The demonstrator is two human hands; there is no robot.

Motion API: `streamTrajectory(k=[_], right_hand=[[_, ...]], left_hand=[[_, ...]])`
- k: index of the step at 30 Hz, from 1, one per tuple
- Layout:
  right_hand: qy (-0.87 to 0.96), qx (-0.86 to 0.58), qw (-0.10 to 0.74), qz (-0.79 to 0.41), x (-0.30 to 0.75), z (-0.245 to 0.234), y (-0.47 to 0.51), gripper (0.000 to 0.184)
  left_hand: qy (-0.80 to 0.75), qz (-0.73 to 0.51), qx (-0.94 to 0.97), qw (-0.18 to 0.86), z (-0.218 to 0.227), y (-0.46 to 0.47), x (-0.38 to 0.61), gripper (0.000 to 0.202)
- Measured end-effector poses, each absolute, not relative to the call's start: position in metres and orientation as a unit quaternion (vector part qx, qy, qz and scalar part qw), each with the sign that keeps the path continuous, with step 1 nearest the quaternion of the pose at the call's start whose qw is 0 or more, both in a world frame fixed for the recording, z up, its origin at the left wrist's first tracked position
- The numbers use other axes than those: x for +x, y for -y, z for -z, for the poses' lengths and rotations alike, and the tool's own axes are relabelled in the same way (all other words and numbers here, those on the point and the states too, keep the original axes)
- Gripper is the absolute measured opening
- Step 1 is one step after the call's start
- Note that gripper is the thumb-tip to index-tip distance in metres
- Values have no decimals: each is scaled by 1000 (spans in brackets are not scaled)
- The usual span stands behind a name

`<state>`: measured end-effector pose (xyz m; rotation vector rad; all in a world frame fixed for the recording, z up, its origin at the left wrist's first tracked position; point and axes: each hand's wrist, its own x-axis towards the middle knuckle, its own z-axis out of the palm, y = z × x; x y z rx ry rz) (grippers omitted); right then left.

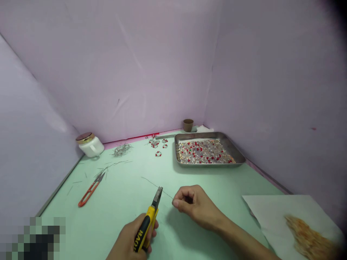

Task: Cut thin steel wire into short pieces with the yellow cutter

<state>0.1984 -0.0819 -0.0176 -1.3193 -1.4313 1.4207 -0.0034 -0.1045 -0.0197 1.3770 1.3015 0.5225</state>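
Note:
My left hand is closed around a pair of pliers with yellow and black handles. The jaws point up and away from me and meet a thin wire partway along its length. One end of that wire sticks out to the upper left. Its other end runs to my right hand, where thumb and forefinger pinch it. Whether the jaws are clamped tight on the wire is too small to tell.
A metal tray of mixed beads stands at the back right. Red-handled thread snips, wire offcuts, a white lidded jar and beaded rings lie left and behind. A brown cup is at the back; white paper lies right.

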Motion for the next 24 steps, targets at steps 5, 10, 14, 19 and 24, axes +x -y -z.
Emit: streamTrajectory(k=[5, 10, 14, 19, 24], right_hand=[[555, -481, 370, -569, 200, 17, 80, 15], [502, -500, 357, -609, 198, 21, 78, 13], [528, -531, 389, -536, 195, 24, 79, 9], [537, -543, 395, -511, 194, 24, 80, 11], [543, -547, 387, -506, 194, 21, 80, 12]], left_hand=[[-542, -209, 599, 551, 17, 107, 4, 41], [-526, -205, 617, 548, 20, 109, 5, 44], [-536, -197, 613, 546, 21, 109, 5, 37], [-521, -176, 650, 524, 19, 108, 4, 38], [-490, -133, 673, 538, 15, 105, 4, 35]])
